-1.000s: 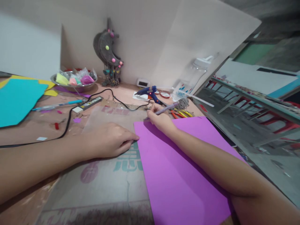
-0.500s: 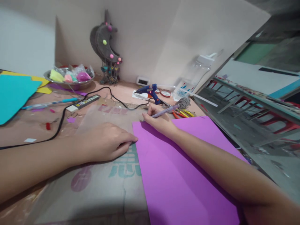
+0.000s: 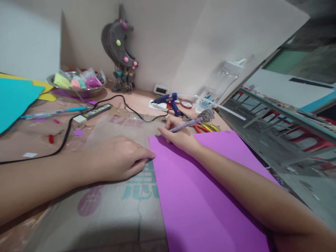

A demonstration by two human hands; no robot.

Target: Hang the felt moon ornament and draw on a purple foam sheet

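My right hand (image 3: 180,134) is closed around a pen (image 3: 186,124), its tip low near the top left corner of a purple sheet (image 3: 194,196). The pen's far end is in front of a bundle of grey cord (image 3: 207,114), and its tip is hidden by my fingers. Against the left edge of the sheet rests the stretched index fingertip of my left hand (image 3: 128,157); the hand lies palm down, its other fingers partly hidden. Under both is a printed plastic-like mat (image 3: 112,213).
Behind my right hand are a blue glue gun (image 3: 170,101), pliers (image 3: 207,128) and a clear bottle (image 3: 223,84). A black cable (image 3: 68,134) crosses the left side, by a bowl of clay packets (image 3: 78,91), a blue pen (image 3: 56,112) and a turquoise sheet (image 3: 15,101). A grey moon ornament (image 3: 118,45) stands behind.
The view has shifted slightly. My right hand and the pen have barely moved at the sheet's corner, and my left fingertip stays on its edge.
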